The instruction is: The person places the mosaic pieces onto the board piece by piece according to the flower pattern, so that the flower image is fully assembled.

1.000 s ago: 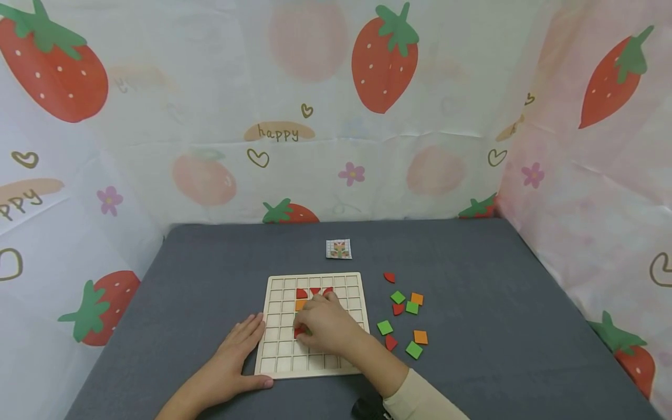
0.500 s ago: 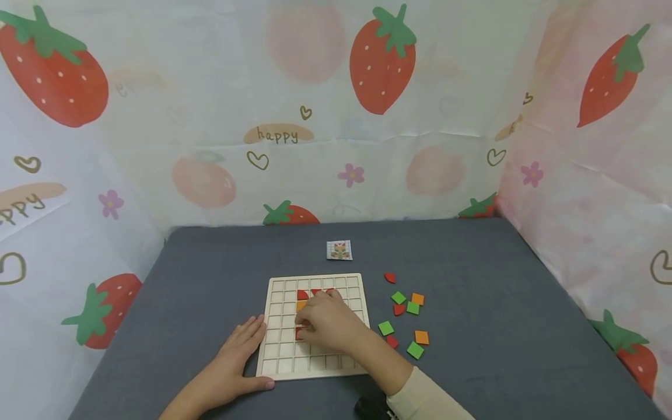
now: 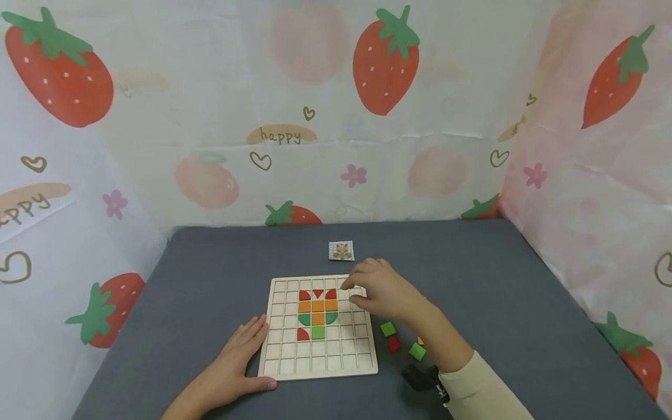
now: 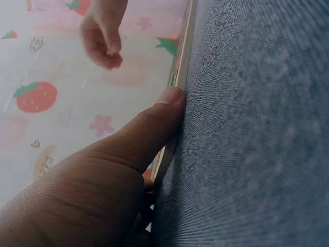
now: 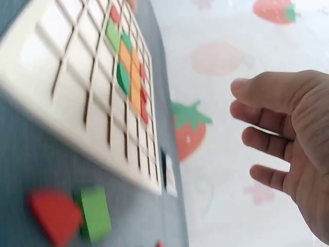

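Observation:
A light wooden grid board lies on the grey cloth. My left hand rests against its left side, fingers straight and the thumb at the front corner. In the left wrist view the thumb touches the board's edge. On the grid sit a red triangle, orange squares, dark green rounded pieces, a light green square and red quarter-rounds. My right hand hovers over the board's far right corner. The right wrist view shows its fingers loosely bent, holding nothing.
Loose green squares and a red piece lie right of the board. Other loose pieces there are hidden by the right arm. A small pattern card lies behind the board. Strawberry-print cloth encloses the table.
My right hand has lifted off the middle of the board and moved right and away, uncovering the pieces there. The left hand stays at the board's side.

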Action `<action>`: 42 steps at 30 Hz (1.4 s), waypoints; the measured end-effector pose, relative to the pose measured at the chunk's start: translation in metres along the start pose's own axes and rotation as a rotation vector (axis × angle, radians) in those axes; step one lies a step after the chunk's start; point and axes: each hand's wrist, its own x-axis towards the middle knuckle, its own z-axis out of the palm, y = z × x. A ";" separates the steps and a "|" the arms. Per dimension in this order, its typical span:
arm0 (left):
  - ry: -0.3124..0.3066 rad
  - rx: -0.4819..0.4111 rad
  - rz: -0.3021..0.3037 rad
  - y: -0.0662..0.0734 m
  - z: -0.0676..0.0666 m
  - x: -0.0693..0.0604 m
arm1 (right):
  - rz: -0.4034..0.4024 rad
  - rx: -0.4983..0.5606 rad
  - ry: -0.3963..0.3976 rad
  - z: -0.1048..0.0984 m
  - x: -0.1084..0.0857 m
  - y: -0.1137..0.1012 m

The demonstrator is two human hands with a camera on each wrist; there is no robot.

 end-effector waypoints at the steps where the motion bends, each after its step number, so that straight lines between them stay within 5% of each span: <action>1: -0.004 0.000 -0.003 0.000 0.000 0.000 | 0.004 -0.004 0.003 -0.002 -0.005 0.006; 9: -0.004 -0.001 -0.007 0.001 -0.001 -0.001 | 0.059 0.014 0.014 -0.002 -0.038 0.049; 21: -0.034 -0.018 -0.032 0.001 0.001 -0.001 | 0.170 0.131 -0.070 0.002 -0.057 0.086; 42: -0.022 0.006 -0.020 0.001 -0.002 0.001 | 0.270 0.182 -0.167 0.022 -0.073 0.103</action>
